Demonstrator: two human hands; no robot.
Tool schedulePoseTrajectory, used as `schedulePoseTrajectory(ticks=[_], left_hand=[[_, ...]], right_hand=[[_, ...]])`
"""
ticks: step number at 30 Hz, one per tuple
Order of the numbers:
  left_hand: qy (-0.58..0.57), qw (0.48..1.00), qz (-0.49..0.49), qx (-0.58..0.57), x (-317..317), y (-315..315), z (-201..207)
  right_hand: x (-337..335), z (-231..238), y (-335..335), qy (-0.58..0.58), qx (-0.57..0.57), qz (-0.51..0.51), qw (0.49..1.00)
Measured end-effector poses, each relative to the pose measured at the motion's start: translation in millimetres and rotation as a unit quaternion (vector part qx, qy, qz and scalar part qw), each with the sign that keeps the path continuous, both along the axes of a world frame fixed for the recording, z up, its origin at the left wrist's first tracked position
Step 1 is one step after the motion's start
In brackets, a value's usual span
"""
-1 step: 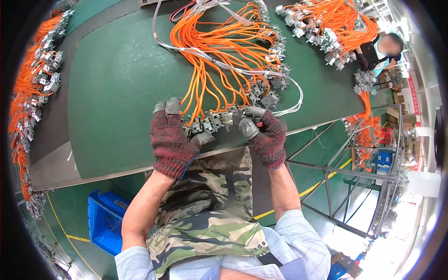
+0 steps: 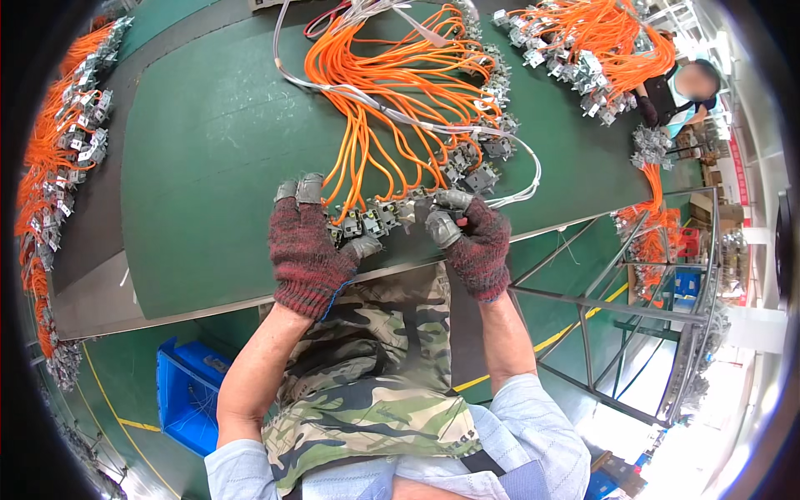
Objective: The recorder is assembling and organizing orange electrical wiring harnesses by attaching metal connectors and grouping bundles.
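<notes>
A row of small grey connectors (image 2: 371, 220) on orange cables (image 2: 367, 158) lies along the near edge of the green table. My left hand (image 2: 310, 250), in a dark red knit glove with grey-taped fingertips, closes around the row's left end. Its thumb presses from the near side, with the fingers beyond. At the row's right end is my right hand (image 2: 479, 250), gloved the same way. Its taped thumb and forefinger are bent together by the last connectors. A small red bit shows between them; the rest of what they hold is hidden.
White cables (image 2: 521, 158) loop over the orange bundle. More cable bundles hang at far left (image 2: 71, 142) and lie at back right (image 2: 600, 58), near another person (image 2: 679, 96). A blue bin (image 2: 187, 392) stands below left; a metal frame (image 2: 617, 308) stands right of the green table (image 2: 208, 183).
</notes>
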State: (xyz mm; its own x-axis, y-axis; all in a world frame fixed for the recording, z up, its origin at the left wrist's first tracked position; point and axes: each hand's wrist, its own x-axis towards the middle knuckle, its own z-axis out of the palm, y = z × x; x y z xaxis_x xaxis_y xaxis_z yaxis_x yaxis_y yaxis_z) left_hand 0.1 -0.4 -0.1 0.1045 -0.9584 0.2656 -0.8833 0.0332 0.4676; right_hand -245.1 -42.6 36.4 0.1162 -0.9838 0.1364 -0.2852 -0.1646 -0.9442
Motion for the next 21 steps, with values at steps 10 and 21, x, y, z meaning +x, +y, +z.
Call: schedulePoseTrajectory(ticks=[10,21], left_hand=[[0.004,1.000,-0.006,-0.016,-1,-1,0],[0.012,1.000,-0.004,-0.005,1,1,-1]], right_hand=[[9,13,0,0.067,-0.089,0.011,0.994],[33,22,0,0.149,-0.057,0.015,0.987]])
